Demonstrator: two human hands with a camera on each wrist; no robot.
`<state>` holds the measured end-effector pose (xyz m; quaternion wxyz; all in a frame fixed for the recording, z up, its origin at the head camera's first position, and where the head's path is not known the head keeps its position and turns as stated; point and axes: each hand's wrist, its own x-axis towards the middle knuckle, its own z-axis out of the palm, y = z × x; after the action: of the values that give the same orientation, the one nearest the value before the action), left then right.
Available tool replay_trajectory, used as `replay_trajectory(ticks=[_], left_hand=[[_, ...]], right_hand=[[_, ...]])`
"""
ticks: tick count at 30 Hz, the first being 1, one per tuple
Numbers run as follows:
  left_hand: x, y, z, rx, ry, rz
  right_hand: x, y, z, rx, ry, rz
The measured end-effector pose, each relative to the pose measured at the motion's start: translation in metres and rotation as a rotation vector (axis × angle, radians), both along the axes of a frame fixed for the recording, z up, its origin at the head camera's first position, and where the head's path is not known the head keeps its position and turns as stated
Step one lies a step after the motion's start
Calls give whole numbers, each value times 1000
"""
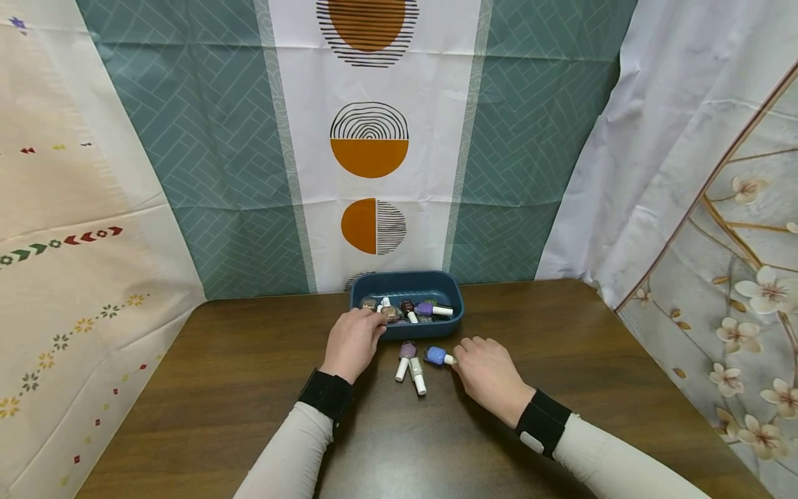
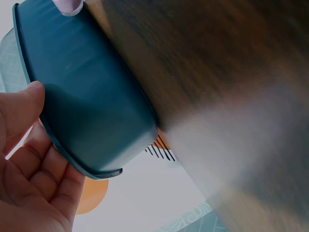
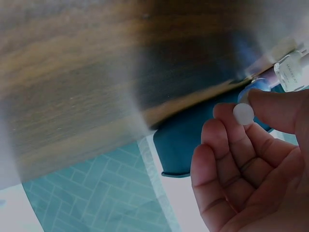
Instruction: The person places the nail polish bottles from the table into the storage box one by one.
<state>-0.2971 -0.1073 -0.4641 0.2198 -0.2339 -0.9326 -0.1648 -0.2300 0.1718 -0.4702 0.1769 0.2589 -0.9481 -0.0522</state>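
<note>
A dark blue plastic bin [image 1: 408, 279] at the back of the table holds several nail polish bottles, among them a purple one [image 1: 424, 308] and a glittery brown one [image 1: 390, 314]. At the bin's front left, my left hand [image 1: 354, 339] grips the rim, thumb outside the wall [image 2: 91, 96]; the other fingertips are hidden behind it. My right hand [image 1: 489, 371] pinches the white cap [image 3: 244, 113] of a blue nail polish bottle [image 1: 436, 355] in front of the bin. Just left of it lie a mauve bottle [image 1: 408, 350] and a pale labelled bottle [image 3: 289, 71].
The brown wooden table [image 1: 249, 395] spreads to both sides and toward me. Close behind the bin hangs a patterned cloth [image 1: 374, 166]. Light curtains with floral prints [image 1: 767, 291] stand along the right, and another printed cloth [image 1: 81, 277] along the left.
</note>
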Motion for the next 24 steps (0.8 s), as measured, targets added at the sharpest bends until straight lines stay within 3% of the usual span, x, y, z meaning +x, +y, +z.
replay_trajectory(ticks=[11, 24], left_hand=[[-1, 1, 0, -4, -44, 19], [-2, 0, 0, -8, -27, 11]], right_hand=[[9, 6, 4, -22, -2, -11], [12, 11, 5, -53, 21, -13]])
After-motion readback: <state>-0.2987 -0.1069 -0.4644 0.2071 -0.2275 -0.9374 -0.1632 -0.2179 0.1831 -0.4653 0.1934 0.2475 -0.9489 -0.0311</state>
